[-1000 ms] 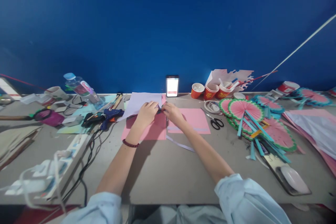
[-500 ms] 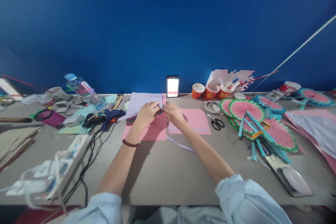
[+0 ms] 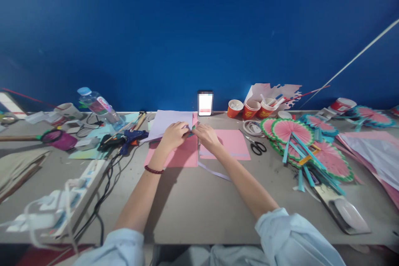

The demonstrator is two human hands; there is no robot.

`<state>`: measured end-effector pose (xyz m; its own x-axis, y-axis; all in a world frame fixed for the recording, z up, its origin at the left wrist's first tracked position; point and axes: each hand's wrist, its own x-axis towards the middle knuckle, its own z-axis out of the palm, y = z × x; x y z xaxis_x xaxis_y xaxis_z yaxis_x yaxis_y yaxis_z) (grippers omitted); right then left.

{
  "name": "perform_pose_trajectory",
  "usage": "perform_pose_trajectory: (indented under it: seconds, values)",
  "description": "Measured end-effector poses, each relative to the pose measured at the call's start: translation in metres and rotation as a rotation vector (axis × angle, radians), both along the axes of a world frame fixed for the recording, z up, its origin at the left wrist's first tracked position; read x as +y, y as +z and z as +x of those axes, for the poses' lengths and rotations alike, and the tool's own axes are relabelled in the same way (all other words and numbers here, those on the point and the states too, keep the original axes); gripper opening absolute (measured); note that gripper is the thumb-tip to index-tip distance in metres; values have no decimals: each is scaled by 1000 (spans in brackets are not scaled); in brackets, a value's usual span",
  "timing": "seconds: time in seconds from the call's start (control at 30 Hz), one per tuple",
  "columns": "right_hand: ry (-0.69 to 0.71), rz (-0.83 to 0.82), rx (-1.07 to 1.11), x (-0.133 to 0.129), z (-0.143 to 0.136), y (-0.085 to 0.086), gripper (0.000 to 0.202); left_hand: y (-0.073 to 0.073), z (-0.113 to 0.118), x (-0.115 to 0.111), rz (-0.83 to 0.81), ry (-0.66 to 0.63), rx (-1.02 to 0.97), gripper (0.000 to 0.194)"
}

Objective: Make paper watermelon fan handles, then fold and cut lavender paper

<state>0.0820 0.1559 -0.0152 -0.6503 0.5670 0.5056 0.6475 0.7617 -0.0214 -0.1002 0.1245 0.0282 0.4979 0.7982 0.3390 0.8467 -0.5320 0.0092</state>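
My left hand [image 3: 176, 135] and my right hand [image 3: 206, 136] meet fingertip to fingertip over the pink sheets in the middle of the table. Pinched between them is a small dark green and purplish piece [image 3: 190, 129], mostly covered by the fingers, so its kind is unclear. A lilac paper sheet [image 3: 170, 117] lies behind and under my left hand. Beneath that hand is a pink sheet [image 3: 183, 154], and a second pink sheet [image 3: 232, 141] lies right of my right hand. A narrow lilac paper strip [image 3: 215, 171] rests on the table in front.
Black-handled scissors [image 3: 257, 146] lie on the right, near watermelon-patterned paper fans [image 3: 293, 133] and red paper cups [image 3: 252, 109]. A phone [image 3: 205, 103] stands against the blue wall. Leftward are a blue glue gun [image 3: 131, 138], a tilted bottle [image 3: 99, 106] and a power strip [image 3: 81, 199].
The fingers have shifted very slightly around the small piece, showing a little more green near the right fingertips. Both arms stay almost in place.
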Motion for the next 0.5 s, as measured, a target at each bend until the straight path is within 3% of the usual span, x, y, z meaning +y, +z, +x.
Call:
perform_pose_trajectory:
  seconds: [0.17,0.5]
  values:
    - [64,20,-77,0,1,-1,18,3,-4,0,-104,30,107,18]
    - [55,27,-183,2,3,-3,14,-4,-3,0,-77,65,221,14]
